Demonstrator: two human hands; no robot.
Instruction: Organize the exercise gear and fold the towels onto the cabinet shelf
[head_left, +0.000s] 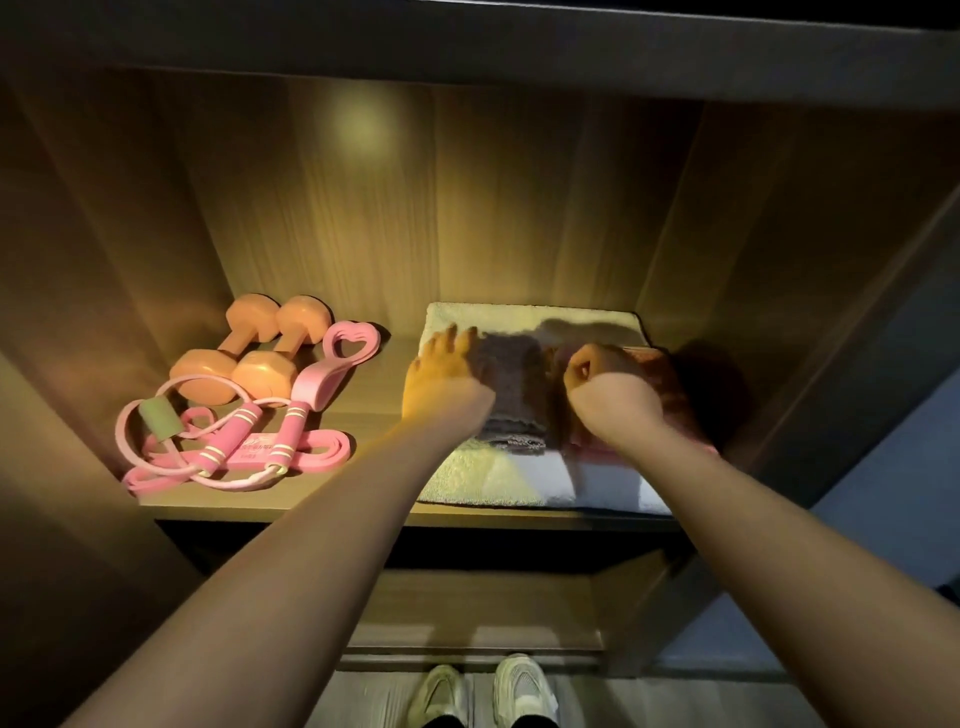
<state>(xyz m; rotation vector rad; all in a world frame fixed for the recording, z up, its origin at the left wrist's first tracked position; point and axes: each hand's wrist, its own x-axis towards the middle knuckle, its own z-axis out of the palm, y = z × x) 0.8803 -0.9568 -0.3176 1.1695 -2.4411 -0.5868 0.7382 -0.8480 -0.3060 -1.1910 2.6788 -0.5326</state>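
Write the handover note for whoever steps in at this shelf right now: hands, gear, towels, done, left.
Left hand: open, flat on the grey towel.
Right hand: closed in a fist over the pink towel; I cannot tell if it grips it.
Towels: grey and pink lie side by side on the folded white towel, right half of the shelf.
Gear: two dumbbells at the back left, jump rope and pink bands in a loose tangle in front.
Done: everything is on the shelf, towels folded.
Left: square up the two small towels; maybe tidy the rope.
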